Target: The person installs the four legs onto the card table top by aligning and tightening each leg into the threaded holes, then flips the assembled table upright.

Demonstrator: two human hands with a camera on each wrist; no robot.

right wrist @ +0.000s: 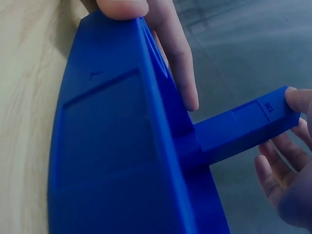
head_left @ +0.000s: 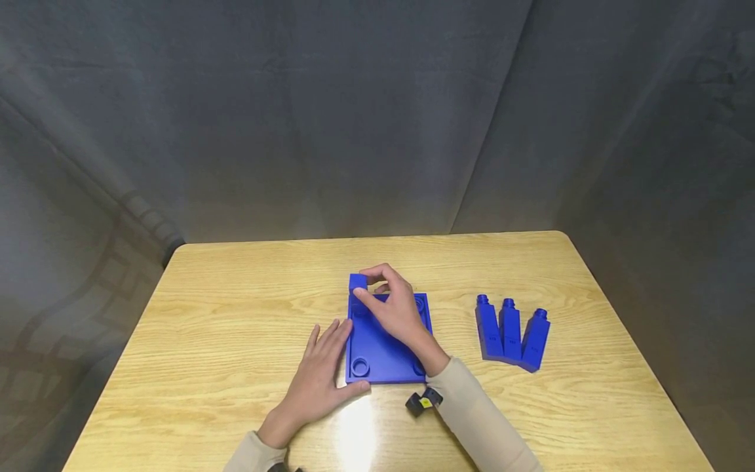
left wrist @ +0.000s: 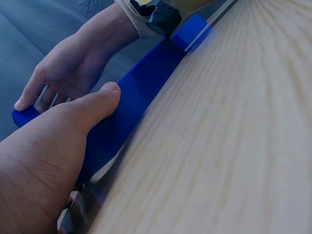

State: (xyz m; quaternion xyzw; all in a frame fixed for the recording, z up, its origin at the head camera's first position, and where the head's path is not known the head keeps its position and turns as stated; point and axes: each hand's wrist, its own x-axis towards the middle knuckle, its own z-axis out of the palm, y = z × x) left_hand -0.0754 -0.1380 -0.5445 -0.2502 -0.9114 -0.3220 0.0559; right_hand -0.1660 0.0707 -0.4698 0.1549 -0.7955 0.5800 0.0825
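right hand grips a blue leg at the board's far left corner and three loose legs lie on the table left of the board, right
Not quite: the three loose legs lie on the table to the right of the board, as the head view shows. The right hand does grip a blue leg at the far left corner.

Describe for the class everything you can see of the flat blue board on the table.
The blue board is roughly square, looks plastic and lies on the wooden table, its raised rim upward. Round collars show at its corners. One side wall has a recessed rectangle and a small mark. A blue leg, pinched by the right hand, stands at the far-left corner; the left hand touches the left and near edges.
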